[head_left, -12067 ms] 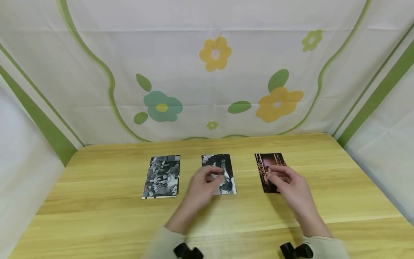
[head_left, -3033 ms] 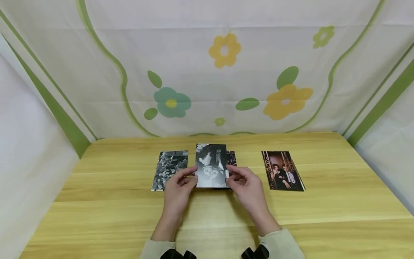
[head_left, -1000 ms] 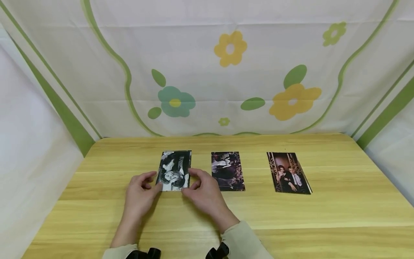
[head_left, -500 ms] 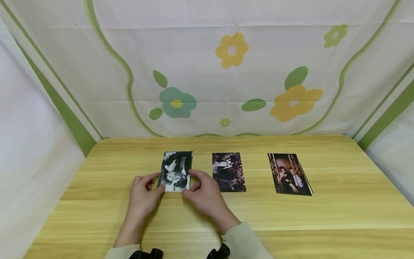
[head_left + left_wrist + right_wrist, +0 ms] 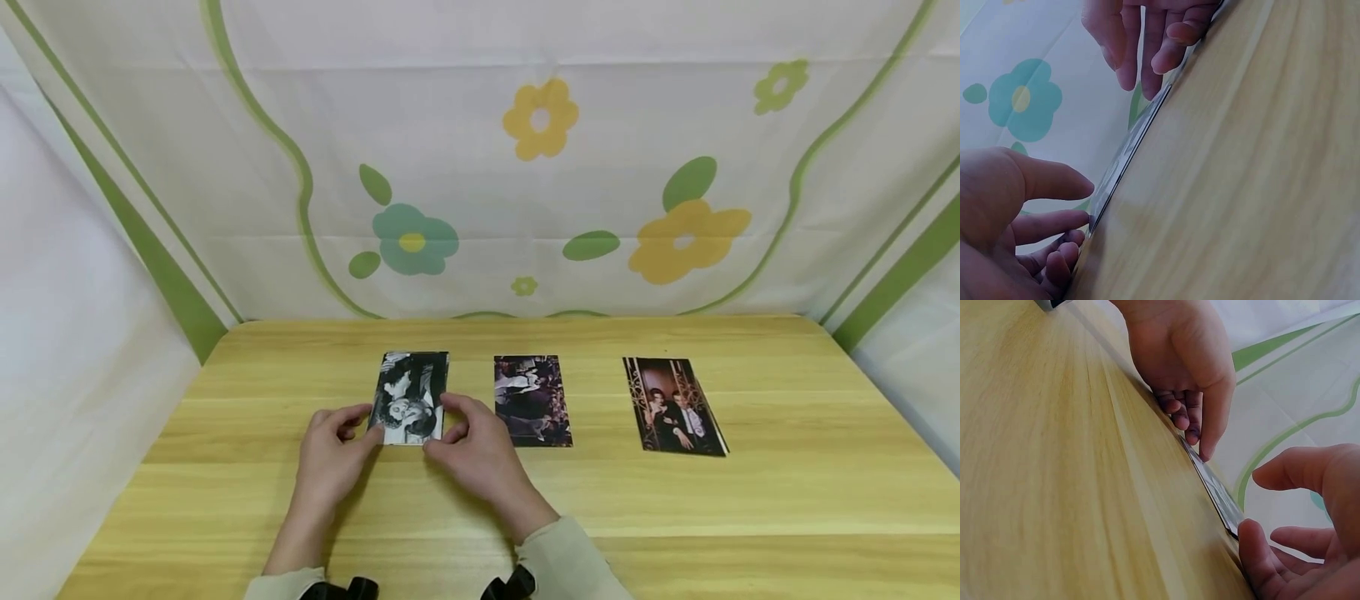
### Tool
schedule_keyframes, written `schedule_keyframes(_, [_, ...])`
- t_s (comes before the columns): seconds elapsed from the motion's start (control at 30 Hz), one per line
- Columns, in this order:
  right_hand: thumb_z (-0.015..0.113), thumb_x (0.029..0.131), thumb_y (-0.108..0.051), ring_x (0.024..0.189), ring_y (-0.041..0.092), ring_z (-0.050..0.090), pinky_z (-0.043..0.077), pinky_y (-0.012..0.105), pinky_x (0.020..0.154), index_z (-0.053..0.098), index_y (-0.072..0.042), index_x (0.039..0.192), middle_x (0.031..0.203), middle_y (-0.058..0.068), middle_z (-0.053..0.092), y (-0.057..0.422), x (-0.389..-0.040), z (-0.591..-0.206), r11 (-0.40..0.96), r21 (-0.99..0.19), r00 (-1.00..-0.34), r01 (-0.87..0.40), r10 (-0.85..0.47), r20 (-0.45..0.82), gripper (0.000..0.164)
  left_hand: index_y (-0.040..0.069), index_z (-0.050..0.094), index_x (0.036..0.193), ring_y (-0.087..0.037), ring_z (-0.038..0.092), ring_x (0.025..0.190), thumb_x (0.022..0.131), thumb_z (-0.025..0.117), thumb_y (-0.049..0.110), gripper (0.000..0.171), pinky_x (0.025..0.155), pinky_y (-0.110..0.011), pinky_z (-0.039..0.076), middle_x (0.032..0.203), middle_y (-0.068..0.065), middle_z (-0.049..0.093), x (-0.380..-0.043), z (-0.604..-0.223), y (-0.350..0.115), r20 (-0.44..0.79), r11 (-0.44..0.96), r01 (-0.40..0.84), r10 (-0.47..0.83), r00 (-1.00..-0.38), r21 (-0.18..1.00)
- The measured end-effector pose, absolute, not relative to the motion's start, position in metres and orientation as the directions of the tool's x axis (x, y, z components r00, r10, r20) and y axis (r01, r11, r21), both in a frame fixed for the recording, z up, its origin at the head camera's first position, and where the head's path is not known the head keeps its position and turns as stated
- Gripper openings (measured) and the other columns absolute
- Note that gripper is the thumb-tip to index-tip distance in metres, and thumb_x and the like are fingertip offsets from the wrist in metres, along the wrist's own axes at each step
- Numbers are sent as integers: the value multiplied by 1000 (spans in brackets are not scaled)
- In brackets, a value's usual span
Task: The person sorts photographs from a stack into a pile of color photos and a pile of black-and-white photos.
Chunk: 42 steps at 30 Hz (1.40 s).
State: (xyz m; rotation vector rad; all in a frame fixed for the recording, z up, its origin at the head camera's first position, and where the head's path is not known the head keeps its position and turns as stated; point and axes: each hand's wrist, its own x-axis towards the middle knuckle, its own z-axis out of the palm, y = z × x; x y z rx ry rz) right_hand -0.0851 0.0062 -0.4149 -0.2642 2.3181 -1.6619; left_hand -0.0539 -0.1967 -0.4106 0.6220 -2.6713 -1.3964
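Observation:
On the left of the table lies a black-and-white photo [image 5: 408, 400] of two heads close together. The edge of another print shows under it. My left hand [image 5: 330, 450] is at its left side, thumb over the near left corner and fingers beside the edge. My right hand [image 5: 480, 450] touches the right side, index at the edge and thumb at the near right corner. In the right wrist view the right hand's [image 5: 1322, 512] thumb and fingers are spread apart at the photo's [image 5: 1216, 494] corner. In the left wrist view the photo [image 5: 1129, 156] lies flat between both hands.
A dark colour photo [image 5: 528, 400] with a pale figure lies in the middle of the wooden table [image 5: 675, 517]. To the right is a small stack of photos [image 5: 671, 404], its top one showing two seated people. A flowered cloth [image 5: 480, 167] hangs behind the table.
Since three seconds ago, both hands have carried the black-and-white photo from the middle leftward onto the left prints. Over the last second, photo and hands have stayed almost in place.

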Motion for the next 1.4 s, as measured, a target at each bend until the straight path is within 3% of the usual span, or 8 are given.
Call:
schedule_keyframes(0.27, [83,84,-13,85,13,65,52,28,75,58,-6,152,119,7,68,6,-85,-416,313,-950,-943,8,-313,-111,73,2,72,135,-24,50,106,98,75,18,40,87,-32,43,129,-16,58,-53,-412,-199,-138,500,-331,-382,-914,800])
schedule_keyframes(0.43, [84,84,-13,86,14,66,53,30,78,58,-7,152,116,8,70,9,-84,-415,301,-953,-942,24,-312,-122,74,3,75,126,-20,57,104,99,74,18,31,84,-25,47,129,-14,61,-52,-408,-196,-149,441,-346,-422,-894,828])
schedule_keyframes(0.7, [85,87,-12,95,15,68,58,28,71,57,-7,152,149,13,63,35,-90,-404,271,-962,-960,13,-264,-87,71,4,75,121,-18,63,103,99,76,16,26,74,-20,51,126,-15,69,-57,-386,-168,-90,379,-256,-405,-910,889])
schedule_keyframes(0.9, [85,89,-13,95,16,69,58,31,75,59,-11,151,144,11,66,72,-99,-393,329,-944,-981,37,-170,-98,68,4,77,117,-19,65,98,97,76,9,21,74,-22,54,119,-17,71,-64,-380,-128,-49,357,-177,-339,-939,917])
schedule_keyframes(1.07, [84,91,-17,107,23,67,58,31,74,56,-17,154,149,8,63,112,-106,-390,348,-929,-987,126,-49,-153,68,4,76,115,-22,67,99,93,80,10,23,80,-31,54,121,-16,70,-73,-386,-91,-62,328,-148,-258,-964,933])
schedule_keyframes(1.4, [80,92,-13,116,27,64,57,28,77,53,-11,156,152,13,60,143,-108,-391,335,-922,-980,193,22,-197,69,3,77,114,-22,68,97,90,81,9,25,82,-33,55,115,-14,71,-75,-406,-64,-117,303,-188,-239,-964,934])
